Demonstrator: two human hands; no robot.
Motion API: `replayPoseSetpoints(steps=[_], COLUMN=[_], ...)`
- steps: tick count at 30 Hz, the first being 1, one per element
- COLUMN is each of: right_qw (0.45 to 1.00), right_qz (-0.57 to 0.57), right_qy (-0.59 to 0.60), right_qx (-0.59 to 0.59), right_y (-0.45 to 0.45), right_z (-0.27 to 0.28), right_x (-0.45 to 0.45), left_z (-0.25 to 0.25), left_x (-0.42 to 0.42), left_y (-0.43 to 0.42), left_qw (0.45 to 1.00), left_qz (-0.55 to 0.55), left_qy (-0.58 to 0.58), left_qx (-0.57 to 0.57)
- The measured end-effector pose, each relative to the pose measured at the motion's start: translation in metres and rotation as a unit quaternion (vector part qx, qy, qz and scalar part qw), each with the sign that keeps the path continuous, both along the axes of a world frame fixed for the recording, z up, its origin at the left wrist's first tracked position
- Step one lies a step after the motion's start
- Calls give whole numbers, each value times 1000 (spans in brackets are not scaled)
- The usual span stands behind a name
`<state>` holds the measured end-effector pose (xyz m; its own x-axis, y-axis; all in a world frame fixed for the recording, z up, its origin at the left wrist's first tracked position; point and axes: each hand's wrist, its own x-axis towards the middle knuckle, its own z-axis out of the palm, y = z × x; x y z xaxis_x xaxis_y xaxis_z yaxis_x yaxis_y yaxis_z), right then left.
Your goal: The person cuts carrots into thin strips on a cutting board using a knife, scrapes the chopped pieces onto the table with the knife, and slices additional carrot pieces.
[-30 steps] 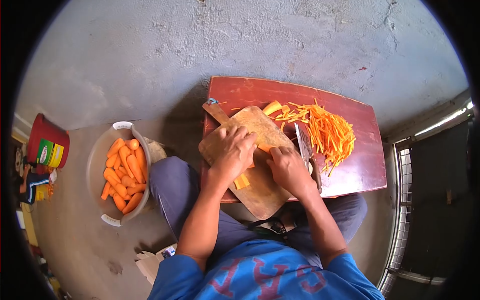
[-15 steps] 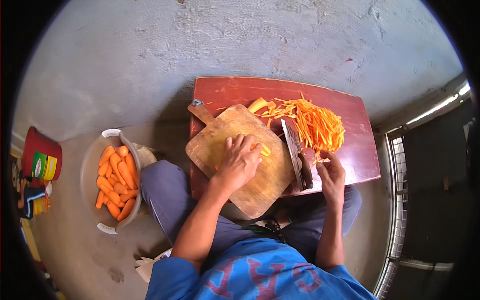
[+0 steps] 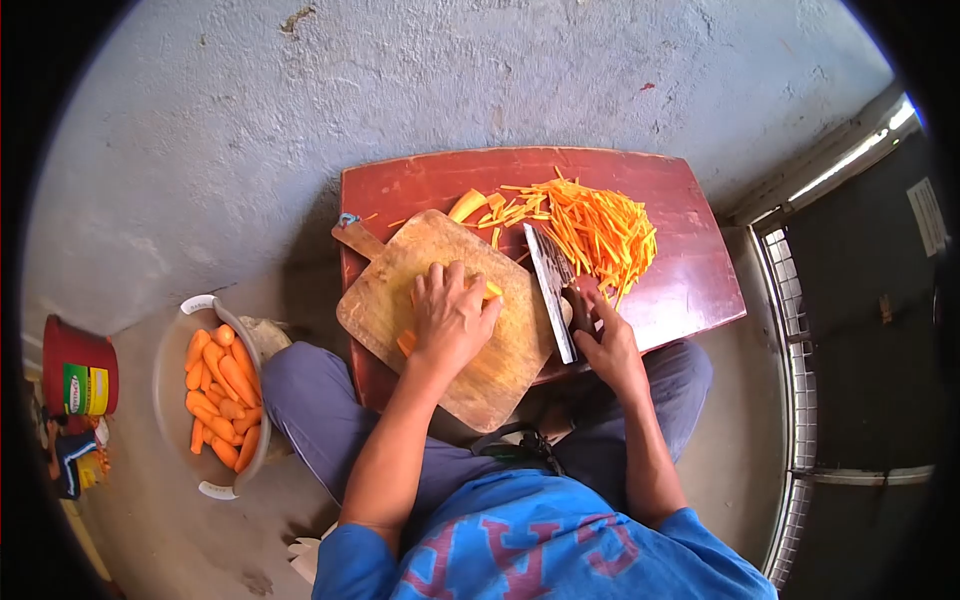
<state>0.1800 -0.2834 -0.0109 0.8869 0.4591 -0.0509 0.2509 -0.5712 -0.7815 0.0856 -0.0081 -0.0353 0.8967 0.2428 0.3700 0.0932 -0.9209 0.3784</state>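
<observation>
My left hand (image 3: pixel 452 318) presses down on cut carrot pieces (image 3: pixel 492 290) on the wooden cutting board (image 3: pixel 490 385), its fingers curled over them. Orange also shows at the hand's left side, but most of what lies under the palm is hidden. At the board's right edge my right hand (image 3: pixel 612 345) has its fingers closed around the dark handle of a cleaver (image 3: pixel 545 285). The cleaver's wide blade points away from me. Beyond it rises a heap of carrot sticks (image 3: pixel 605 230). Thicker carrot pieces (image 3: pixel 467 206) lie behind the board.
The low red table (image 3: pixel 700 270) stands against a rough wall. On the floor to the left is a grey basin (image 3: pixel 168 400) holding several whole peeled carrots (image 3: pixel 236 380). A red bucket (image 3: pixel 98 350) stands farther left. A dark door (image 3: pixel 870 370) is on the right.
My right hand has moved left from the near edge of the carrot sticks onto the cleaver's handle. The left hand stays on the carrot pieces. The whole view has shifted slightly.
</observation>
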Motion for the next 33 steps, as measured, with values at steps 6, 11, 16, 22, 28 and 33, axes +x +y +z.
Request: replayPoseSetpoints(steps=[6, 11, 16, 22, 28, 33], right_qw=[941, 879, 845, 979, 977, 971], right_qz=[-59, -20, -4, 135, 191, 239], right_qy=[243, 350, 393, 121, 90, 20], right_qx=[230, 323, 361, 92, 12, 11], right_y=[-1, -11, 6, 15, 20, 10], right_z=[-2, -8, 22, 64, 72, 76], right_x=[18, 20, -2, -19, -39, -60], left_z=[4, 4, 10, 11, 25, 18], left_x=[4, 1, -6, -16, -34, -40], left_y=[-1, 3, 8, 20, 25, 12], left_qw=[1000, 1000, 999, 993, 989, 987], left_qz=[-1, -19, -36, -100, -95, -132], left_qy=[11, 16, 23, 25, 10, 23], left_qx=[22, 5, -29, -60, -113, -92])
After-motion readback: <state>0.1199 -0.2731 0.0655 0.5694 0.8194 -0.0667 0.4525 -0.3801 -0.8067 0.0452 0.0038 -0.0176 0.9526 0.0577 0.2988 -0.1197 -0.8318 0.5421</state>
